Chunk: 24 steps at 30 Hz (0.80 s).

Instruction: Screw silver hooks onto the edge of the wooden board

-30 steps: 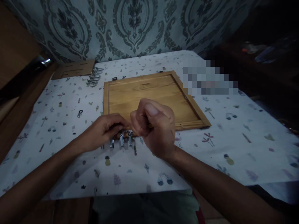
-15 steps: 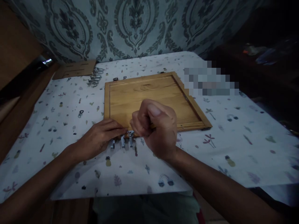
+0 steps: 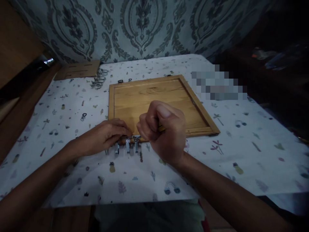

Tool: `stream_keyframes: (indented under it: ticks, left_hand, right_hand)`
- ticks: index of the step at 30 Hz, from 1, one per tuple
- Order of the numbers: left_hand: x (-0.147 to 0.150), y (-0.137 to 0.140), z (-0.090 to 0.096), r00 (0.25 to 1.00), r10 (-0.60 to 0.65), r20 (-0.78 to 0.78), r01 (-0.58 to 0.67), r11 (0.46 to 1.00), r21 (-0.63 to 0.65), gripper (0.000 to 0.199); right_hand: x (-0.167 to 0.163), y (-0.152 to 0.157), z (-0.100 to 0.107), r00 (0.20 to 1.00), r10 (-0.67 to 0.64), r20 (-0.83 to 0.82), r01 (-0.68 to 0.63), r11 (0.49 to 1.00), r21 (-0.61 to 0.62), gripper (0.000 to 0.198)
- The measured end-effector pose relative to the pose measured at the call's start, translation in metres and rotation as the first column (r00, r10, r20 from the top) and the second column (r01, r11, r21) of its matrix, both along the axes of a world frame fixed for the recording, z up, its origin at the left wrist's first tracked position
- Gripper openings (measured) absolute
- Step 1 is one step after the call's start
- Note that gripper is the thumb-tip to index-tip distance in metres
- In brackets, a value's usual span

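Observation:
A framed wooden panel [image 3: 147, 96] lies on the table. Several small metal hooks [image 3: 128, 146] hang over its near edge toward the left. My left hand [image 3: 108, 132] is at the panel's near left corner, its fingers bent and pressed together beside the hooks; its fingertips are partly hidden. My right hand [image 3: 164, 130] is closed in a fist, thumb on top, above the near edge just right of the hooks. Whatever the fist may hold is hidden behind the fingers and palm.
A patterned white cloth [image 3: 212, 167] covers the table. At the back left lie a brown cardboard piece [image 3: 77, 70] and a pile of metal hooks [image 3: 98, 79]. A blurred-out patch [image 3: 217, 85] covers something at the right. A patterned wall covering [image 3: 142, 29] rises behind.
My left hand has shifted slightly, its fingers more raised and bent, and more of the middle hook shows. My right fist stays closed in nearly the same place.

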<state>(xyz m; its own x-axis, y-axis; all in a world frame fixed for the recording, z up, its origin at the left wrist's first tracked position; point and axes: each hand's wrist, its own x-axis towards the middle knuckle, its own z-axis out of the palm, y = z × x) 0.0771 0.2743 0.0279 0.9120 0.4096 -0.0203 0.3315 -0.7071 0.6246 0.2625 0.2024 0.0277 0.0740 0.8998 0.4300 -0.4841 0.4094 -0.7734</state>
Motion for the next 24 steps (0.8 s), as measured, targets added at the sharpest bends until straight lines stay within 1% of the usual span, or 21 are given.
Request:
stream_keyframes:
  ticks: [4,7,9,12,14,18,22,24]
  left_hand:
    - [-0.003,-0.012,0.005,0.996,0.076,-0.039,-0.077,0.997,-0.006,0.035]
    - [-0.002,-0.025,0.003,0.991,0.120,-0.054,-0.118,0.992,0.044,0.057]
    - [0.002,-0.033,-0.002,0.988,0.142,-0.059,-0.134,0.983,0.125,0.063]
    - [0.009,-0.041,-0.013,0.983,0.183,-0.004,-0.175,0.947,0.270,0.056]
    - [0.012,-0.044,-0.019,0.976,0.214,0.049,-0.218,0.921,0.323,0.050]
    - [0.013,-0.047,-0.026,0.964,0.251,0.088,-0.266,0.910,0.317,0.044]
    - [0.013,-0.047,-0.026,0.960,0.254,0.114,-0.277,0.909,0.310,0.041]
    - [0.013,-0.047,-0.025,0.959,0.253,0.124,-0.280,0.909,0.310,0.040]
  right_hand:
    - [0.000,-0.001,0.002,1.000,-0.005,-0.004,0.005,1.000,-0.021,0.043]
    - [0.000,-0.002,0.002,1.000,-0.015,0.006,0.015,1.000,-0.012,0.044]
    - [0.000,-0.002,0.002,1.000,-0.015,0.009,0.015,1.000,-0.005,0.043]
    - [0.000,-0.001,0.000,1.000,-0.011,0.004,0.011,1.000,-0.013,0.043]
    - [0.001,0.000,-0.001,1.000,-0.005,0.002,0.005,1.000,-0.014,0.043]
    - [0.001,0.000,-0.001,1.000,0.009,-0.004,-0.009,1.000,0.004,0.044]
    - [0.000,0.000,-0.001,1.000,0.012,-0.015,-0.012,1.000,-0.018,0.043]
    - [0.000,0.000,-0.001,1.000,0.008,-0.016,-0.008,1.000,-0.005,0.043]
